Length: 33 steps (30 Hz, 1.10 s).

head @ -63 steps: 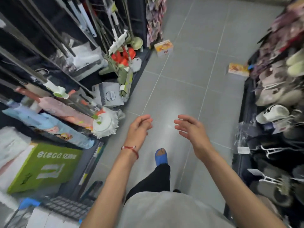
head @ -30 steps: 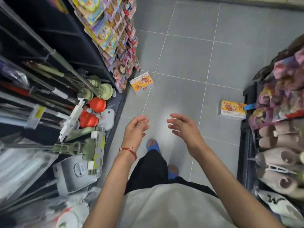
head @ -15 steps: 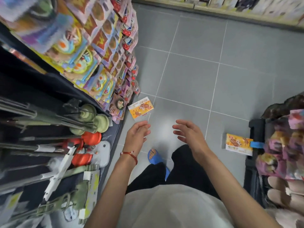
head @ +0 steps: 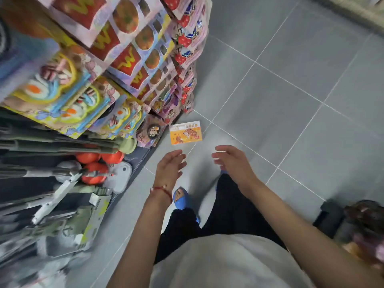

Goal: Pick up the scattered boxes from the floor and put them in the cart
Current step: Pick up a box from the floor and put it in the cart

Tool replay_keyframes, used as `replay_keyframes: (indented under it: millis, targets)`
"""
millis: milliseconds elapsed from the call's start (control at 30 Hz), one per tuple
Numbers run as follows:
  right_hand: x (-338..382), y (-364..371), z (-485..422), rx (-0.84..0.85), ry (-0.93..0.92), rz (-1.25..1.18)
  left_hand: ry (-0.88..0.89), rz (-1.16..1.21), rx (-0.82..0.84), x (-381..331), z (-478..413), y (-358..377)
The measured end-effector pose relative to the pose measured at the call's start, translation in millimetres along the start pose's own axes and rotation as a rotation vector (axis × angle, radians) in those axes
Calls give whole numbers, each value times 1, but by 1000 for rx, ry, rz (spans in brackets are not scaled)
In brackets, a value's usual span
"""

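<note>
A small orange and white box (head: 186, 133) lies flat on the grey tile floor, close to the foot of the left shelf. My left hand (head: 169, 167) hovers just below it with fingers spread and nothing in it. My right hand (head: 232, 161) is held out to the right of the left one, also empty and open, above the floor. No cart shows in the view.
A tall shelf of bright toy packs (head: 124, 59) and mops with orange parts (head: 93, 163) lines the left side. A dark rack base (head: 330, 213) with goods sits at the lower right. My blue sandal (head: 180, 199) is on the grey floor (head: 291, 100).
I have walked forward along the aisle and the orange box on the left has come close to my hands. The second box on the right has left the view.
</note>
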State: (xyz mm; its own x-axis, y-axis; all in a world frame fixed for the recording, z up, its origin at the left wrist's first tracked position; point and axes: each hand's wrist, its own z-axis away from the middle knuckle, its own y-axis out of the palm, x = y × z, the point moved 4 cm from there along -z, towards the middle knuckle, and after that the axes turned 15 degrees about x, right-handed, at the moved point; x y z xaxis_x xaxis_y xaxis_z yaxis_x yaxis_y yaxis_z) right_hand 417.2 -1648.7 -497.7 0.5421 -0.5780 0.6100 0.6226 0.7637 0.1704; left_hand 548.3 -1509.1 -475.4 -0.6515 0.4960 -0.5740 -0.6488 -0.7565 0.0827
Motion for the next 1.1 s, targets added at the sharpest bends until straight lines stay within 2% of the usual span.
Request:
replay_keyframes:
  millis: [167,367,533,633,700,767,933,1100]
  targets:
    - [3,-29,-51,62,23,19,-54,90,-63,9,-49,24]
    - [-46,-51,-140,39,88,147,-116,154,-88,62,-143,22]
    - [-116,-76,-228,-29,112,274,-181,61,-90,142,-242,-3]
    - [-172,-84,-281,12,113,371,-221,-116,-95,192,-301,-13]
    - [-210,-87,-320,59,93,482,-223,-152,-130,226,-340,-23]
    - [-243,-92,-362,88,59,599,-169,-155,-180,253,-380,-33]
    - [-307,-102,-478,86,-53,680,-3,-138,-307,319,-493,-72]
    - [-343,-98,-580,75,-95,603,120,-64,-425,351,-588,-112]
